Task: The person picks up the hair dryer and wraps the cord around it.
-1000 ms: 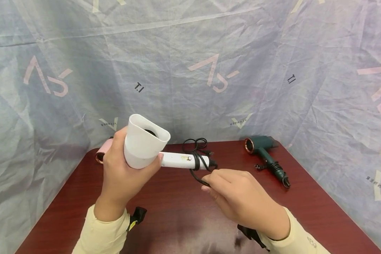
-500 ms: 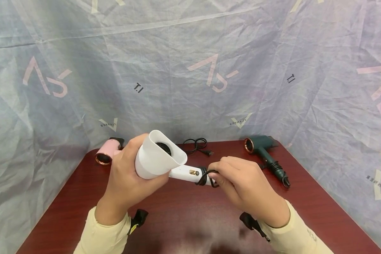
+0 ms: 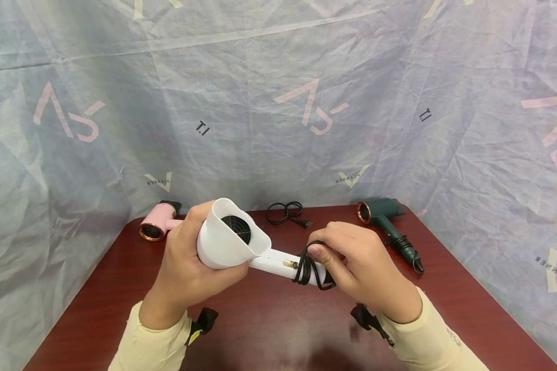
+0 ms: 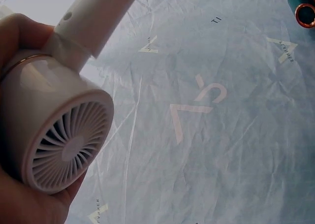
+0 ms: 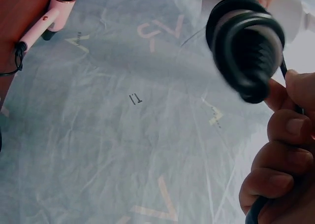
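While the left hand has its fingers and thumb wrapped round the barrel of a white hair dryer, the right hand is pinching a bit of the black cord right by the handle's end, so both hands are busy. The dryer is up in the air above the table, barrel sitting in the left palm and handle sticking out past the thumb toward the right hand. As for where it points, the flattened nozzle is tipped up toward the head camera, and the handle's long axis runs left to right, dipping a little toward the person at the cord end. Looks-wise it's glossy white plastic with a dark grille inside the nozzle, a small gold-coloured patch and switch on the handle, and the left wrist view shows a round rear vent with swirly fins. The cord is looped several times round the lower handle. Further out on the dark red table, a pink dryer lies at the left, a dark green dryer at the right, both copper-rimmed, with a black plug on its lead between them
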Available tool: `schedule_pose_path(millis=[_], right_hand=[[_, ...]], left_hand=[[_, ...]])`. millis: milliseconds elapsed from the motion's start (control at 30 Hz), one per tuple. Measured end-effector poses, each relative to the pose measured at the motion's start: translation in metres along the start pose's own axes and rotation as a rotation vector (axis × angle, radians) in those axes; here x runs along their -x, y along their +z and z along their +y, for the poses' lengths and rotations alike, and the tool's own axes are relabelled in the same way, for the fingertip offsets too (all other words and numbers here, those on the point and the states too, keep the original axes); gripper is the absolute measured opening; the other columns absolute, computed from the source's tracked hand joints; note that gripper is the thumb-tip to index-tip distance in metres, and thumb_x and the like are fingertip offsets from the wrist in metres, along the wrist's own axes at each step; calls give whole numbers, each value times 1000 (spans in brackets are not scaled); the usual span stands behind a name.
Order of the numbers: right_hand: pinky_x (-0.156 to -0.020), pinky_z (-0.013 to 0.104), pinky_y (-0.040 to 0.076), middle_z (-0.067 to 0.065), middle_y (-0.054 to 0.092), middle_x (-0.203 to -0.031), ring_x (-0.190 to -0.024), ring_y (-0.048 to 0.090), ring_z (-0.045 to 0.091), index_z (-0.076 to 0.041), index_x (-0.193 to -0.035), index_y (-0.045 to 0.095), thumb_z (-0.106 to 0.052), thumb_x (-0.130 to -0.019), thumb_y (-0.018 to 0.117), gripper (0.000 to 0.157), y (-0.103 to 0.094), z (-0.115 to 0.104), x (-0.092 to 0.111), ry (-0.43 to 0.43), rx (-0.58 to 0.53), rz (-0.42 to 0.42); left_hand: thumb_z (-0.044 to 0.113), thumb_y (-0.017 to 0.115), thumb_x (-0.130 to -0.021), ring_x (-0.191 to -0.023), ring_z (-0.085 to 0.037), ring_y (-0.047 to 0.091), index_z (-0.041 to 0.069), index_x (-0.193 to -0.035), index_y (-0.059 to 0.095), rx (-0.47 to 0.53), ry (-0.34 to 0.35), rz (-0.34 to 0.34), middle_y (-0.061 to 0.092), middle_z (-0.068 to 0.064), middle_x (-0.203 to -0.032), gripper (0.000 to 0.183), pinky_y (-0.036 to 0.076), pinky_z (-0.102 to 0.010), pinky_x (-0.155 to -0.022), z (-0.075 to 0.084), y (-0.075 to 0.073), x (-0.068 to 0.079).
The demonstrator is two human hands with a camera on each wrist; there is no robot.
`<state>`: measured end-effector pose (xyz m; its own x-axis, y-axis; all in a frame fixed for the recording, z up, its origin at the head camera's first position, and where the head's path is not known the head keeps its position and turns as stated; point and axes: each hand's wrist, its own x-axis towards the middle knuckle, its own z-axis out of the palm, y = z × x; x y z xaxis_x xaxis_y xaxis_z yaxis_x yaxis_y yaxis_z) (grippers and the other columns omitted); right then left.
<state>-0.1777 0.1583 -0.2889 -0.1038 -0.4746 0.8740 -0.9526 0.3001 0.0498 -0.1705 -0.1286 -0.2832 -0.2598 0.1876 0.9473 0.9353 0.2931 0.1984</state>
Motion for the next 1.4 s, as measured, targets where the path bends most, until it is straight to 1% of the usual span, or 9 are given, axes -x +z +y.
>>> schedule_pose_path(millis=[300,533,667,767,900,1033,1200,1300,1400], right_hand=[[-62,12,35,-11,50,-73,-66,41,-2,-13,-94,69,-14,-101,65,8,-4,2,1,29,-56,0],[-61,13,34,-10,49,-71,-64,40,-1,-11,-92,69,-11,-100,65,9,-7,3,0,8,-103,13],[-60,13,33,-10,47,-69,-62,38,1,-11,-90,69,-11,-99,64,10,-11,3,0,-19,-122,23],[-59,14,31,-9,45,-67,-60,36,3,-9,-88,70,-9,-98,64,11,-14,3,-1,-59,-169,34],[-59,15,30,-7,42,-66,-61,34,4,-8,-84,69,-4,-94,65,11,-17,4,-4,-106,-227,38],[-60,15,28,-5,43,-67,-62,33,6,-10,-79,66,-2,-90,64,13,-18,3,-7,-146,-274,35],[-57,17,18,-6,38,-62,-58,23,6,-8,-70,63,-2,-83,62,14,-17,-2,-14,-305,-331,69],[-57,18,12,-7,34,-59,-56,17,7,-7,-65,61,-4,-77,62,12,-16,-7,-19,-407,-349,85],[-57,19,10,-6,32,-58,-56,15,8,-6,-64,60,-4,-75,63,11,-16,-11,-22,-460,-361,84]], left_hand=[[4,89,-60,-92,-15,67,-14,-114,57,124,20,53,72,-12,-104,65,50,-23,-83,0,-1,-2],[7,91,-60,-92,-16,66,-14,-111,57,132,0,62,70,-12,-105,65,50,-23,-82,0,-5,-1],[9,91,-61,-91,-15,65,-14,-111,57,118,12,66,70,-12,-104,65,50,-23,-82,-1,-6,-1],[8,92,-61,-91,-15,65,-14,-111,57,121,11,63,71,-12,-105,65,50,-23,-81,-1,-6,-1],[6,92,-59,-89,-14,66,-11,-113,59,134,-30,32,72,-8,-106,66,50,-23,-79,0,-6,-1],[1,92,-55,-84,-13,66,-7,-116,61,139,-53,-11,74,-6,-98,69,50,-24,-75,0,-6,-2],[6,92,-56,-80,-12,65,-4,-114,62,80,-66,-35,75,-2,-93,65,50,-24,-71,-1,-7,-4],[6,91,-57,-80,-11,64,-2,-113,62,58,-108,-27,74,0,-93,64,50,-24,-72,-2,-8,-4],[5,90,-57,-80,-12,64,-1,-114,63,60,-143,-29,74,1,-92,64,50,-25,-73,-2,-8,-3]])
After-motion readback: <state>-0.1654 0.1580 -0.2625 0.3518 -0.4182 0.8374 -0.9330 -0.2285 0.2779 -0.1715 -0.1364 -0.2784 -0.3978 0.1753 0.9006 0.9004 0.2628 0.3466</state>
